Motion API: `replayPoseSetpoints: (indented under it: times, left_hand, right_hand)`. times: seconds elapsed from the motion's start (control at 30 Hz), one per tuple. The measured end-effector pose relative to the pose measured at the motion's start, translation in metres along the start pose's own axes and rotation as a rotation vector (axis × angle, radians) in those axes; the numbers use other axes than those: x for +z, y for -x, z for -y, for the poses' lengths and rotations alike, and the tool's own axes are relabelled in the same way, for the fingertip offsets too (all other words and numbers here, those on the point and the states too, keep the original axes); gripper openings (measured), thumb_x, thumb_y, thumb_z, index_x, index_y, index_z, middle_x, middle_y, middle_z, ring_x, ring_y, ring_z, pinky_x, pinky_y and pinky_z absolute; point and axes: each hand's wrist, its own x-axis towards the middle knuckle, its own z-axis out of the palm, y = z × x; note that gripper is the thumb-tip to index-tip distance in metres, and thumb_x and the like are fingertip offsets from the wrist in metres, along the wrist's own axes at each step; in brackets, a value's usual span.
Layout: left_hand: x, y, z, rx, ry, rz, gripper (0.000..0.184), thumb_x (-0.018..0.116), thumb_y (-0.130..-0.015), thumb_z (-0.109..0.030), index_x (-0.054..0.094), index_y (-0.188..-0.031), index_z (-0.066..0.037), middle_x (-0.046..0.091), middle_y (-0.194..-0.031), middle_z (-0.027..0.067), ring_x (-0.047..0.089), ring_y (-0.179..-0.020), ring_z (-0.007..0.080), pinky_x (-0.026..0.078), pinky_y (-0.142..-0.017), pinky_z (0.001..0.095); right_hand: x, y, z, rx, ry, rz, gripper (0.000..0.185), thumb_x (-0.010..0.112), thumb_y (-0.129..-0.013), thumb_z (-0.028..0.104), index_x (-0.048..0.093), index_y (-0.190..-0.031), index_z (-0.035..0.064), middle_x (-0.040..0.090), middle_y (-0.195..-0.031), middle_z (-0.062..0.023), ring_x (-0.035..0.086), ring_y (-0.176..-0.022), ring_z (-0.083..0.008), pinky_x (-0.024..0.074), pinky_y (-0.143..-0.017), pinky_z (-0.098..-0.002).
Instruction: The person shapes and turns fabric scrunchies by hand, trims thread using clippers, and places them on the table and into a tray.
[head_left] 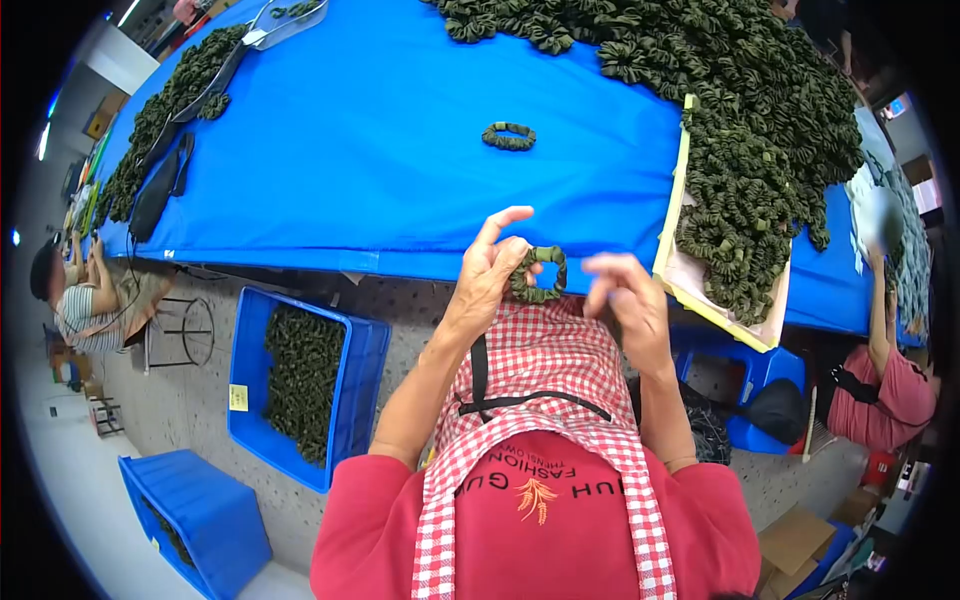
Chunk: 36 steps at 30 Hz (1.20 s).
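Observation:
A dark green scrunchie point(541, 293) hangs as an open ring from my left hand point(490, 275), pinched between thumb and fingers at its left side. My right hand point(630, 300) is just to the right of that ring, slightly blurred, its fingers apart and nothing seen in them. Both hands are above the table's front edge, in front of my checked apron. Farther up on the blue tabletop point(380, 150) lies another single scrunchie point(509, 137). To the right, a yellow-edged tray point(672, 225) is heaped with similar scrunchies.
A large pile of scrunchies point(720, 60) covers the back right of the table. Blue crates point(365, 380) stand on the floor at left, one holding dark green pieces. Co-workers sit at far left point(100, 305) and far right point(880, 395). A blue stool point(770, 375) is under the table.

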Motion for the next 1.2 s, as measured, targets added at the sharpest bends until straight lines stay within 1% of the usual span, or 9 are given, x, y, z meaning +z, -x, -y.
replayPoseSetpoints:
  times: [0.07,0.23,0.37,0.57,0.73,0.87,0.9,1.07,1.2]
  left_hand:
    - [0.002,-0.004,0.002,-0.005,0.020,0.036,0.045,0.055,-0.095,-0.020,0.040,-0.135,-0.007,0.056,-0.083,0.0046,0.052,-0.073,0.0109,0.042,-0.068,0.0215]
    - [0.000,0.006,0.006,-0.007,-0.098,0.149,0.044,0.053,-0.097,-0.024,0.040,-0.135,-0.008,0.055,-0.081,0.0018,0.054,-0.074,0.0101,0.042,-0.068,0.0218]
    - [0.003,0.010,0.003,-0.059,0.058,0.197,0.048,0.054,-0.096,-0.025,0.038,-0.138,-0.008,0.056,-0.081,0.0019,0.056,-0.077,0.0104,0.042,-0.070,0.0217]
    - [-0.001,0.014,0.003,-0.040,0.107,0.164,0.049,0.052,-0.096,-0.017,0.034,-0.140,-0.006,0.056,-0.084,0.0038,0.054,-0.080,0.0122,0.043,-0.073,0.0230]
    - [-0.004,0.013,0.009,-0.081,0.027,0.144,0.049,0.052,-0.096,-0.018,0.034,-0.140,-0.006,0.057,-0.089,0.0052,0.057,-0.085,0.0141,0.044,-0.077,0.0247]
    - [0.003,0.013,0.009,-0.044,0.075,0.001,0.049,0.055,-0.096,-0.025,0.038,-0.137,-0.007,0.057,-0.094,0.0064,0.058,-0.087,0.0137,0.046,-0.077,0.0252]
    - [0.004,0.013,0.010,-0.045,0.076,0.001,0.049,0.055,-0.096,-0.025,0.038,-0.137,-0.007,0.057,-0.094,0.0064,0.058,-0.087,0.0137,0.046,-0.077,0.0252]
    - [0.005,0.019,0.016,-0.088,0.123,0.035,0.043,0.055,-0.095,-0.024,0.044,-0.133,-0.007,0.056,-0.099,0.0087,0.056,-0.092,0.0169,0.046,-0.084,0.0318]
    - [0.006,0.021,0.012,0.521,-1.034,-0.063,0.026,0.054,-0.094,-0.024,0.058,-0.113,-0.006,0.054,-0.098,0.0101,0.052,-0.094,0.0207,0.042,-0.088,0.0362]
  right_hand:
    - [0.002,-0.007,0.001,-0.056,0.166,-0.073,0.024,0.053,-0.089,0.003,0.055,-0.114,0.0030,0.060,-0.079,-0.0046,0.055,-0.065,-0.0108,0.0429,-0.060,-0.0218]
    - [0.012,-0.013,0.000,0.084,0.162,0.104,0.031,0.049,-0.091,0.004,0.048,-0.122,0.0027,0.056,-0.082,-0.0056,0.055,-0.070,-0.0123,0.0441,-0.067,-0.0228]
    - [0.010,-0.015,-0.013,0.146,-0.277,0.068,0.031,0.048,-0.093,0.006,0.048,-0.123,0.0022,0.057,-0.087,-0.0064,0.055,-0.071,-0.0136,0.0437,-0.067,-0.0226]
    - [0.002,-0.013,-0.019,0.199,-0.388,0.119,0.029,0.048,-0.093,0.005,0.049,-0.122,0.0029,0.057,-0.089,-0.0058,0.054,-0.075,-0.0118,0.0435,-0.070,-0.0243]
    - [0.009,-0.012,-0.014,0.126,-0.221,-0.033,0.025,0.053,-0.091,0.009,0.053,-0.116,0.0047,0.057,-0.088,-0.0057,0.052,-0.077,-0.0137,0.0428,-0.069,-0.0248]
    - [0.007,-0.005,-0.005,-0.320,0.665,-0.178,0.023,0.061,-0.085,0.013,0.056,-0.107,0.0081,0.058,-0.092,-0.0059,0.053,-0.082,-0.0168,0.0412,-0.085,-0.0309]
    - [0.008,-0.005,-0.005,-0.319,0.666,-0.177,0.023,0.061,-0.085,0.013,0.056,-0.107,0.0081,0.058,-0.092,-0.0059,0.053,-0.082,-0.0168,0.0412,-0.085,-0.0309]
    - [0.019,-0.004,-0.007,-0.542,1.190,-0.119,0.021,0.066,-0.078,0.017,0.059,-0.098,0.0117,0.057,-0.089,-0.0031,0.052,-0.082,-0.0181,0.0330,-0.096,-0.0357]
    - [0.011,-0.002,-0.008,-0.517,1.195,-0.041,0.019,0.065,-0.079,0.020,0.059,-0.096,0.0138,0.056,-0.083,0.0000,0.050,-0.082,-0.0178,0.0279,-0.099,-0.0389]
